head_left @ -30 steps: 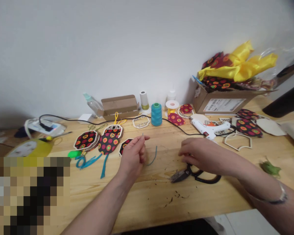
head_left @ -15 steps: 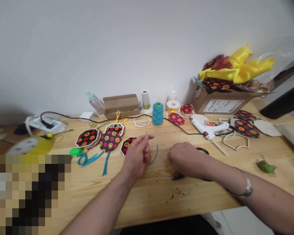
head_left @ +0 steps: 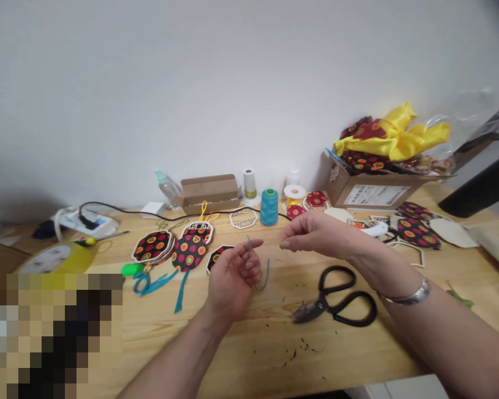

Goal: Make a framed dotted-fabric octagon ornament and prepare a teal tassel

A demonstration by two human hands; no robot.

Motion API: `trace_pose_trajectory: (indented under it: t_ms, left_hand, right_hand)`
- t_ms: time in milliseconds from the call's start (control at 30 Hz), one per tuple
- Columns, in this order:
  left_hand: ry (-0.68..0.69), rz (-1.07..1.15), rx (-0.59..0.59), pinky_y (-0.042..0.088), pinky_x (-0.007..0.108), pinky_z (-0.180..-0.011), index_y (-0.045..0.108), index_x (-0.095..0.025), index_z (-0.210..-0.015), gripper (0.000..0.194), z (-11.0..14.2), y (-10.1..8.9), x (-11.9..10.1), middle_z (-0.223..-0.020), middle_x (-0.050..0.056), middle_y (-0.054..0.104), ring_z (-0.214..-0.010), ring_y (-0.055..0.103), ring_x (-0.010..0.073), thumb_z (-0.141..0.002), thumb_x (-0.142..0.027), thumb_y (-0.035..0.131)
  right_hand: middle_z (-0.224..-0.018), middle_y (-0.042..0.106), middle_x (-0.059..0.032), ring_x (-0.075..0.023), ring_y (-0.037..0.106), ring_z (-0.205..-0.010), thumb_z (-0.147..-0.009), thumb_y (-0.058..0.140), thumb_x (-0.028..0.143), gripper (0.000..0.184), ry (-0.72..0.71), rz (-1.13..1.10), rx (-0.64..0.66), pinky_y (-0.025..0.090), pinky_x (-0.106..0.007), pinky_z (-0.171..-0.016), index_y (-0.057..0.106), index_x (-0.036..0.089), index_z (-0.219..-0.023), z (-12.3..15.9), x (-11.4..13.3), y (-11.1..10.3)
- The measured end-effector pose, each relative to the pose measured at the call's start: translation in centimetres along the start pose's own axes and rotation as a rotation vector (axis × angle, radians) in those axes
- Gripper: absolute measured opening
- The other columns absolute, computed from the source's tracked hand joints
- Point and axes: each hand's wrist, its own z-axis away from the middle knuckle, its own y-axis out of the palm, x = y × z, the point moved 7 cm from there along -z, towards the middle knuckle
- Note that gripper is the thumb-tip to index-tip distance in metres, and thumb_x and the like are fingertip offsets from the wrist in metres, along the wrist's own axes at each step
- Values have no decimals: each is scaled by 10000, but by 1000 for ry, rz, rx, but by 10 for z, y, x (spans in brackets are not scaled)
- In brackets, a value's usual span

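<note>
My left hand (head_left: 235, 277) is palm up with its fingers partly curled around a short blue thread (head_left: 268, 271). One end of the thread stands up by the forefinger, while the other loops down beside the hand. To the right, my right hand (head_left: 305, 233) hovers above the table, thumb and fingers pinched together; what is between them, if anything, is too small to make out. Below it, black-handled scissors (head_left: 322, 305) lie on the wood. A flowered fabric octagon (head_left: 219, 256) is partly hidden behind my left hand. The blue thread spool (head_left: 269, 208) stands upright behind both hands.
Flowered pieces with blue tassels (head_left: 190, 252) lie at left, near a power strip (head_left: 87, 221). A black cord runs along the back. At right are a glue gun (head_left: 378, 228), partly covered by my arm, and a cardboard box (head_left: 368, 188) of fabric. Dark scraps litter the front.
My right hand has risen from over the scissors toward my left hand, leaving the scissors fully in view on the table. The left hand's fingers have loosened and turned upward.
</note>
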Motion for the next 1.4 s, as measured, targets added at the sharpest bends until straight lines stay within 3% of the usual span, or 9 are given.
trace_pose_trajectory:
  t_ms: [133,400,567,700,900,1000,1100,1267,1400]
  left_hand:
    - [11,-33,-29,245,171,-425,632,-68,-871,247,-3,-3,0,-523,-51,365,-445,287,46,-731,-259,560]
    - [75,-191,-51,234,148,-431,629,-105,-798,231,-8,-11,4,-536,-60,393,-450,304,21,-717,-314,683]
    - [114,-254,-67,203,147,-410,626,-114,-750,246,-9,-12,4,-539,-55,419,-430,278,13,-696,-343,697]
    - [165,-328,-73,184,164,-396,634,-116,-732,238,-6,-9,-1,-599,-15,527,-410,248,8,-715,-351,672]
    - [127,-405,-9,183,176,-409,613,-133,-705,264,-1,-1,8,-458,-67,373,-392,246,27,-769,-389,608]
    - [101,-455,12,187,181,-415,591,-139,-699,264,0,1,12,-496,-42,451,-399,273,32,-781,-390,589]
    - [85,-516,23,191,194,-422,590,-143,-706,271,0,0,14,-492,-23,484,-411,305,48,-777,-405,585]
    - [84,-625,31,163,209,-433,623,-132,-702,291,-1,0,15,-447,-57,353,-424,256,57,-768,-413,591]
    - [73,-663,31,125,213,-432,623,-126,-674,303,0,0,15,-452,-73,281,-423,214,52,-741,-422,616]
  right_hand:
    - [-592,557,26,-63,420,-513,-710,617,323,190,-2,-12,15,296,-201,-478,667,139,-709,-4,0,1]
    - [-635,580,9,-79,456,-566,-696,631,374,244,42,-37,63,344,-205,-527,665,133,-717,-9,-26,14]
    - [-606,559,17,-71,429,-538,-695,632,372,251,42,-119,119,322,-201,-507,670,127,-736,-8,-20,21]
    - [-562,531,29,-69,395,-513,-706,607,366,236,6,-13,131,297,-209,-492,668,139,-691,-5,-10,25]
    - [-491,439,49,-57,327,-456,-714,561,318,215,29,48,115,236,-205,-431,623,139,-613,1,-6,32]
    - [-477,393,61,-54,291,-452,-707,560,314,210,33,38,100,211,-205,-430,634,138,-620,1,-8,31]
    - [-493,413,58,-58,314,-467,-700,573,327,213,51,5,87,227,-204,-443,663,135,-675,1,-13,29]
    - [-523,438,51,-61,306,-484,-709,586,428,316,28,-12,98,225,-209,-449,696,135,-753,-2,-20,26]
    - [-537,462,50,-58,320,-489,-699,605,346,227,20,15,45,235,-207,-454,684,134,-720,-3,-23,21]
